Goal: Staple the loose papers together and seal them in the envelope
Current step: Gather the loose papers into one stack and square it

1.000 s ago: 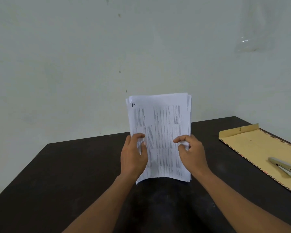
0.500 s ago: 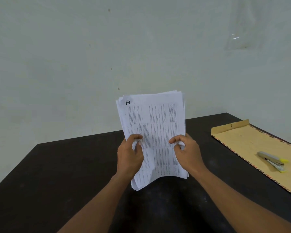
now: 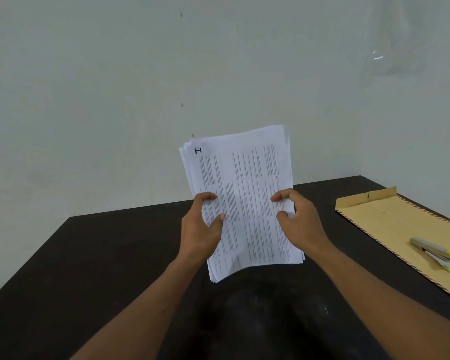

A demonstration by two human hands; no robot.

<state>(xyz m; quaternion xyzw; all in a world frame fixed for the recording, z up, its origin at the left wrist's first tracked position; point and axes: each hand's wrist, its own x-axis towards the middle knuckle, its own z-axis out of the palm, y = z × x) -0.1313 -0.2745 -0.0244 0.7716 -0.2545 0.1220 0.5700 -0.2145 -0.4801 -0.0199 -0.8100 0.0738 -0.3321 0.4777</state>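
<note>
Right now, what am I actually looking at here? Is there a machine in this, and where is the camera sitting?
There is no machine. A person wears one wide camera on the head, looking forward and down, so you see their own two bare arms reaching out. The left hand and the right hand each grip a side of a stack of white printed papers, held upright above a dark brown table. The top sheet has a letter H written in its upper left corner, and the sheet edges do not line up evenly. On the table at the right lies a large tan paper envelope with striped edges. A grey and yellow stapler rests on top of it, untouched. Behind everything is a plain pale wall.
</note>
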